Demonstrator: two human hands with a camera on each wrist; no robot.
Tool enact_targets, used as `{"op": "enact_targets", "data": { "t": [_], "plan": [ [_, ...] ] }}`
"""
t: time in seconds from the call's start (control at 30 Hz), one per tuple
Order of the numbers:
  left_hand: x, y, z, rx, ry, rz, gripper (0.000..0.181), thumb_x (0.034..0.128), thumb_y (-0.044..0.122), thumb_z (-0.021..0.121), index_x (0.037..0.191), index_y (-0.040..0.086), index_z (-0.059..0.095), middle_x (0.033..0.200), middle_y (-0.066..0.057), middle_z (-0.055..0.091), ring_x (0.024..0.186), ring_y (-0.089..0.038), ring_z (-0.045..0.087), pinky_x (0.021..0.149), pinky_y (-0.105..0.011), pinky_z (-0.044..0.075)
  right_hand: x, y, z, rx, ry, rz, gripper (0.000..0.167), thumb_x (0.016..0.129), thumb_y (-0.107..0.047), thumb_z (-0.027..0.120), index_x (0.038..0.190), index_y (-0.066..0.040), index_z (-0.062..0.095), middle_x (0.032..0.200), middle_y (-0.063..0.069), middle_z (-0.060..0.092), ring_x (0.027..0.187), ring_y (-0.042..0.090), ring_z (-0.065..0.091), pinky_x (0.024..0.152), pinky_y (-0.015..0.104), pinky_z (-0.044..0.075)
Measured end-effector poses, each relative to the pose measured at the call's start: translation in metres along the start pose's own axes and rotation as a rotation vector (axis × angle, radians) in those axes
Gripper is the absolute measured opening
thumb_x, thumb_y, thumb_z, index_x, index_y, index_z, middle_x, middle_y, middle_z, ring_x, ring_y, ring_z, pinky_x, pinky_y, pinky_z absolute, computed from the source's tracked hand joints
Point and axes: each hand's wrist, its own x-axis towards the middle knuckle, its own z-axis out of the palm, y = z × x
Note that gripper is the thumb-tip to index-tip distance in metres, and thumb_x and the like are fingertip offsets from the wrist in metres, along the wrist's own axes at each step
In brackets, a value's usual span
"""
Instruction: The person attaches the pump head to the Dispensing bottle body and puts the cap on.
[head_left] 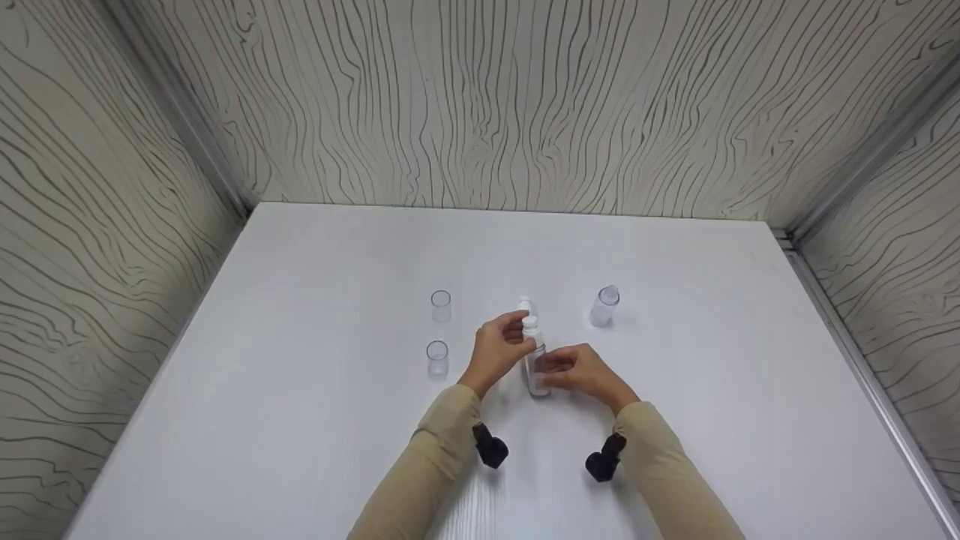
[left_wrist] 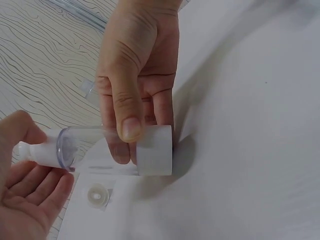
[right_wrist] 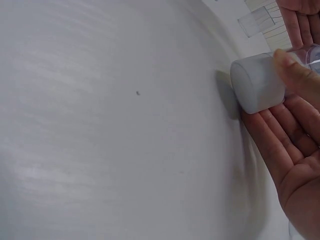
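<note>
- Pale panels [head_left: 480,105] with dark wood-grain lines close off the far side and both flanks, with grey metal strips [head_left: 166,97] along the corners.
- Under the hands spreads a white table [head_left: 315,285] with a faint sheen.
- Near the middle of the table, between the two hands, is a slim bottle [head_left: 535,375]: a clear body with a white base [left_wrist: 156,150] at the near end and a white top [left_wrist: 46,151] at the far end. It leans, and whether the base touches the table I cannot tell.
- From the left, the left hand [head_left: 498,349] pinches the white top, thumb on one side and fingers on the other.
- From the right, the right hand [head_left: 581,371] holds the lower body just by the base; its thumb presses one side while the fingers, close together, back the other.
- Just beyond the bottle stands a small white piece [head_left: 525,302], partly hidden in the head view.
- To the left, well apart from the bottle, are two clear cups, one farther [head_left: 441,307] and one nearer [head_left: 437,361], rims up.
- To the far right is a clear container [head_left: 602,309], with something clear rising above its rim.
- Beige sleeves [head_left: 431,442] cover both forearms, and a black camera [head_left: 491,448] sits at each wrist.
</note>
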Motion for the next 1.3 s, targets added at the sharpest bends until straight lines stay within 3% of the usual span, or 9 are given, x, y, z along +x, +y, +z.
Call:
{"op": "enact_targets", "data": {
  "t": [0.2,0.47,0.57,0.87,1.1,1.3],
  "plan": [
    [-0.0023,-0.0010,0.0004,0.012,0.019,0.012,0.046,0.0824,0.009,0.070,0.125,-0.005,0.058,0.115,-0.023,0.068,0.107,-0.031,0.069,0.093,-0.030,0.058,-0.0008,0.0002,0.0004,-0.007,0.000,-0.010,0.047,0.079,-0.017,0.078,0.116,0.009,0.065,0.115,0.026,0.068,0.104,0.028,0.070,0.082,0.019,0.057],
    [-0.0029,-0.0003,0.0024,-0.002,0.108,-0.042,0.049,0.0756,0.019,0.082,0.116,-0.001,0.063,0.106,-0.016,0.071,0.098,-0.024,0.070,0.087,-0.029,0.059,-0.0012,-0.0010,-0.0024,-0.026,-0.002,-0.018,0.045,0.080,-0.016,0.077,0.116,0.007,0.065,0.116,0.026,0.068,0.109,0.037,0.067,0.091,0.037,0.058],
    [-0.0028,-0.0003,0.0014,0.002,0.121,-0.045,0.045,0.0755,0.018,0.082,0.112,-0.001,0.064,0.103,-0.016,0.071,0.094,-0.022,0.070,0.084,-0.027,0.059,0.0001,0.0002,-0.0027,-0.023,-0.009,-0.015,0.046,0.080,-0.017,0.078,0.116,0.007,0.065,0.117,0.025,0.068,0.109,0.036,0.067,0.091,0.035,0.058],
    [-0.0016,-0.0016,-0.0012,0.014,0.097,-0.009,0.038,0.0782,0.014,0.079,0.109,-0.003,0.065,0.102,-0.018,0.072,0.094,-0.025,0.071,0.084,-0.027,0.060,-0.0002,-0.0003,-0.0029,-0.034,-0.024,-0.035,0.044,0.082,-0.018,0.076,0.117,0.006,0.065,0.116,0.026,0.068,0.110,0.037,0.066,0.092,0.035,0.058],
    [-0.0007,-0.0014,-0.0024,0.018,0.051,0.010,0.037,0.0807,0.011,0.076,0.112,-0.006,0.064,0.105,-0.021,0.071,0.098,-0.030,0.071,0.086,-0.028,0.060,0.0005,-0.0018,-0.0021,-0.056,-0.028,-0.037,0.039,0.084,-0.011,0.073,0.116,0.010,0.064,0.115,0.028,0.068,0.109,0.040,0.066,0.083,0.017,0.055],
    [-0.0010,-0.0012,-0.0021,-0.001,0.034,0.007,0.037,0.0812,0.009,0.074,0.113,-0.007,0.063,0.107,-0.023,0.070,0.100,-0.031,0.071,0.088,-0.028,0.060,0.0004,-0.0012,-0.0015,-0.045,-0.027,-0.022,0.041,0.084,-0.013,0.073,0.118,0.008,0.064,0.117,0.027,0.067,0.110,0.038,0.066,0.089,0.032,0.058]
  ]
}}
